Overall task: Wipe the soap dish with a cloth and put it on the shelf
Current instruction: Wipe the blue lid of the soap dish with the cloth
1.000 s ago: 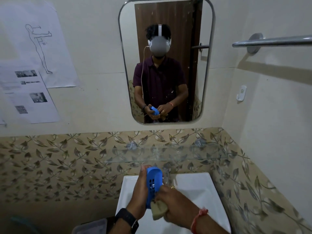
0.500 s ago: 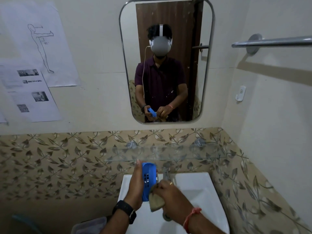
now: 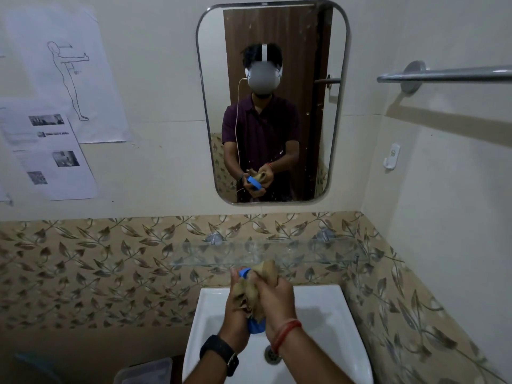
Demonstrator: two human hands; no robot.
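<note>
The blue soap dish [image 3: 255, 327] is held over the white sink [image 3: 327, 314], mostly hidden; only its lower end and a bit of its top edge show. My left hand [image 3: 235, 309] grips it from the left. My right hand [image 3: 277, 297] presses a crumpled beige cloth [image 3: 259, 286] against the dish, covering most of it. The glass shelf [image 3: 304, 252] runs along the tiled wall just above and behind my hands.
A mirror [image 3: 273, 101] hangs above the shelf and reflects the person with the dish and cloth. A metal towel bar [image 3: 448, 76] sticks out at upper right. Papers [image 3: 55, 120] are taped to the left wall. A plastic container [image 3: 144, 372] sits left of the sink.
The dish was upright with its slotted face showing and the cloth at its lower edge. Now the cloth has moved up over the dish and hides most of it.
</note>
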